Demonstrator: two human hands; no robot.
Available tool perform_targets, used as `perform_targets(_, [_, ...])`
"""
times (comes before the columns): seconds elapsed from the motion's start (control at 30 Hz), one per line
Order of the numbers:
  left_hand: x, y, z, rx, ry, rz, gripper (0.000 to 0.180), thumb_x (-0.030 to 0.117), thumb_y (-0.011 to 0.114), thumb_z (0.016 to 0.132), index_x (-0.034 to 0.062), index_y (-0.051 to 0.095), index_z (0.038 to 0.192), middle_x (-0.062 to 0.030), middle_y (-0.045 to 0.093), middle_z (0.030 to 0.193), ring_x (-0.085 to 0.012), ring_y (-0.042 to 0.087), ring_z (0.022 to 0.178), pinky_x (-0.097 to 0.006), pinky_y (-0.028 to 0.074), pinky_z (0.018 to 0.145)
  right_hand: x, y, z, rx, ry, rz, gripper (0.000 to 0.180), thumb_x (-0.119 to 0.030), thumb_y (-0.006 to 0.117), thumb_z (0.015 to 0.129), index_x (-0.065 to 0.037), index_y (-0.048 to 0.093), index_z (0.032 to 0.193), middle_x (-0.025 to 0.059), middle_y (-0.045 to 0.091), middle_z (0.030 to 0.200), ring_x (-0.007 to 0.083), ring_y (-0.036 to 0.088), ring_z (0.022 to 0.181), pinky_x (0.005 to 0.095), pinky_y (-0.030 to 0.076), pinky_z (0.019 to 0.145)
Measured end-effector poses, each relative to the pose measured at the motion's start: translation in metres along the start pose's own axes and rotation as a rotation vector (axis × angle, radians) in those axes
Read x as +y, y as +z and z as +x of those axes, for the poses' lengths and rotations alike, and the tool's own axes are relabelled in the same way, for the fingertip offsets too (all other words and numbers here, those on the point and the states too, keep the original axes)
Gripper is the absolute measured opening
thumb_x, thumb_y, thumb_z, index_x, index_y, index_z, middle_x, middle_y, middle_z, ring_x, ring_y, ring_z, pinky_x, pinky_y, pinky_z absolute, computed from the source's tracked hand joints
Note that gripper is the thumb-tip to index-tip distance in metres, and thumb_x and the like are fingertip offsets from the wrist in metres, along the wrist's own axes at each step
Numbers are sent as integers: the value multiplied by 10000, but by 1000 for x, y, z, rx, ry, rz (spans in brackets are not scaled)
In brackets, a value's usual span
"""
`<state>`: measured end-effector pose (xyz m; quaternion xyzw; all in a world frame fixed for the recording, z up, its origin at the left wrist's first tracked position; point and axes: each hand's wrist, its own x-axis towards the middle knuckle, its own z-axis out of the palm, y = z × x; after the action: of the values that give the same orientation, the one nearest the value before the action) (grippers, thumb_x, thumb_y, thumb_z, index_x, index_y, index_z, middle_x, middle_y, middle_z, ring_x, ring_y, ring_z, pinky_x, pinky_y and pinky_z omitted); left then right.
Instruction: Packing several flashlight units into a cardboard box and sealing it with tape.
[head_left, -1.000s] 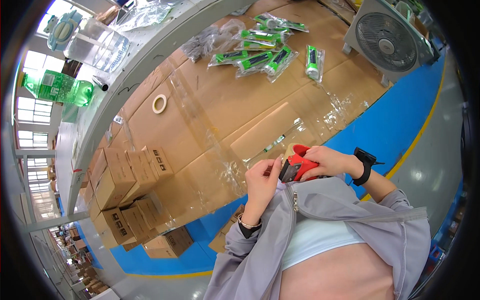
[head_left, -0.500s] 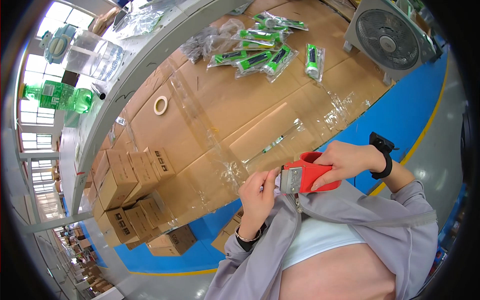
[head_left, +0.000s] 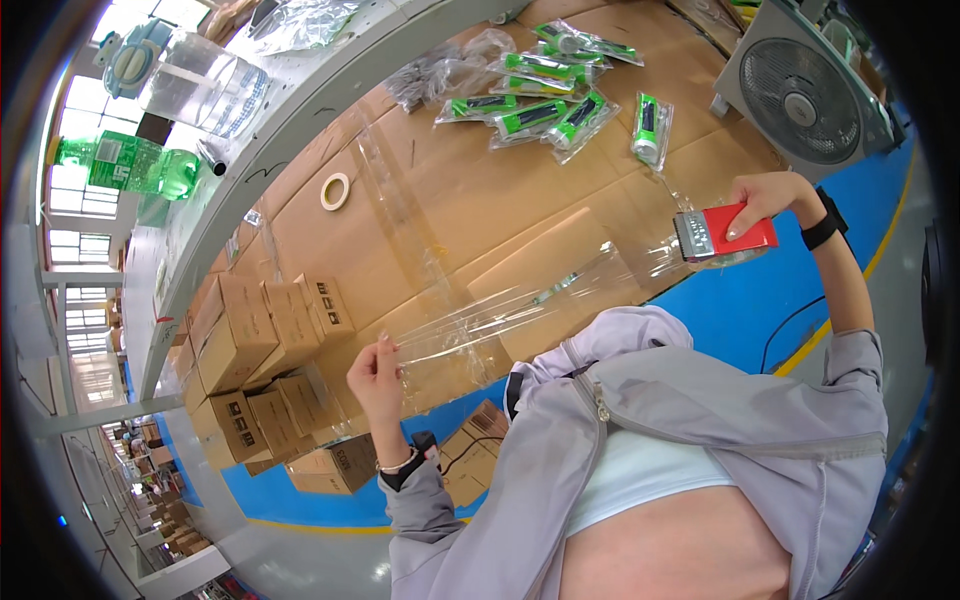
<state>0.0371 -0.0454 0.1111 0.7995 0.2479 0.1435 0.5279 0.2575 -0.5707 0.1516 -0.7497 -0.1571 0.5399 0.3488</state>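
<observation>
Clear packing tape (head_left: 500,318) stretches in a long strip above the cardboard-covered table (head_left: 480,215). My left hand (head_left: 377,385) pinches its free end at the near left. On the right, my right hand (head_left: 768,205) grips a red tape dispenser (head_left: 745,235) with a grey toothed metal edge, from which the strip runs. Beneath the strip lies a flat cardboard piece (head_left: 560,255), a small green-and-white item (head_left: 556,288) showing on it through the tape.
Several bagged green items (head_left: 530,118) lie at the back, near a grey box fan (head_left: 800,100). A roll of tape (head_left: 335,191) rests left of centre. Small cartons (head_left: 237,330) are stacked at the left. Bottles (head_left: 130,165) stand on a white shelf (head_left: 270,130).
My hands were close together at the dispenser. They have spread apart, left hand leftward and right hand up and right with the dispenser, drawing out the tape between them.
</observation>
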Motion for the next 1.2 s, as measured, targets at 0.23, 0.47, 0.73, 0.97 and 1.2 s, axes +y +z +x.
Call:
perform_targets(0.23, [-84,46,-11,-2,-162,-98,303,260,630,919,0,671,768,31,524,552,-26,464,495,-179,338,447,2,-4,74,268,80,-386,639,-576,697,747,32,618,567,58,539,503,138,520,459,295,390,443])
perform_targets(0.47, [-123,82,-17,65,-217,-107,321,278,712,856,-19,682,737,2,547,526,-42,483,457,-182,341,419,18,-15,113,268,75,-475,648,-592,699,734,44,646,623,111,571,548,193,559,500,326,433,481])
perform_targets(0.73, [-149,96,-16,38,-279,-126,327,270,736,835,-34,689,724,-3,557,526,-49,502,469,-186,371,435,27,-20,129,217,158,-529,660,-608,692,730,46,655,648,124,588,570,202,581,528,330,452,497])
perform_targets(0.97, [-196,134,-21,46,-342,-172,335,289,715,853,-20,697,727,3,565,539,-41,480,474,-191,353,440,39,-14,146,238,146,-506,586,-534,734,731,42,657,655,117,594,550,204,596,484,316,472,456])
perform_targets(1.2, [-211,151,-21,-37,-383,-190,392,300,655,900,-19,658,672,0,578,570,-44,488,519,-197,369,479,25,-13,165,146,237,-599,673,-629,697,698,43,673,689,165,629,625,269,639,596,374,515,554])
